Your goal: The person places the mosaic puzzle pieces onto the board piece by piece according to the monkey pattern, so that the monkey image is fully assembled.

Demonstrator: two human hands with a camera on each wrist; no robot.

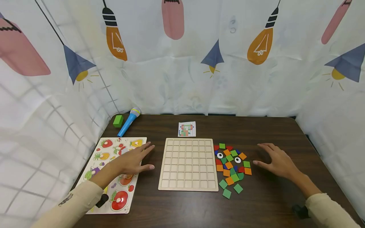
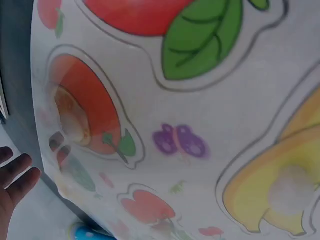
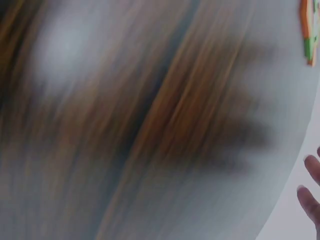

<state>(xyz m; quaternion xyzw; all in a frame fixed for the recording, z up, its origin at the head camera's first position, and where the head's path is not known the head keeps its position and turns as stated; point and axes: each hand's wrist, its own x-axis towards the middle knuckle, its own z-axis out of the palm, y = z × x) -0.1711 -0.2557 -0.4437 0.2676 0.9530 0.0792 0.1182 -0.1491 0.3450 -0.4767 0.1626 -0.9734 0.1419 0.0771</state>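
My left hand [image 1: 134,160] hovers over the right side of a fruit puzzle board [image 1: 133,199], fingers spread and holding nothing. In the left wrist view its fingers [image 2: 17,172] show at the left edge, beside the printed board [image 2: 105,25]. To the right, my right hand [image 1: 276,161] is held over the dark table with loosely bent fingers and nothing in them. Its fingertips point at a pile of coloured tiles [image 1: 229,157], orange, green, red and blue, with two white eye discs [image 1: 237,160]. A wooden grid board [image 1: 188,164] lies between the hands.
A small pattern card [image 1: 187,129] lies behind the grid board. A blue toy microphone [image 1: 128,123] and a green block [image 1: 118,121] sit at the back left of the brown table [image 1: 256,199]. A printed curtain [image 1: 188,85] hangs behind and along both sides.
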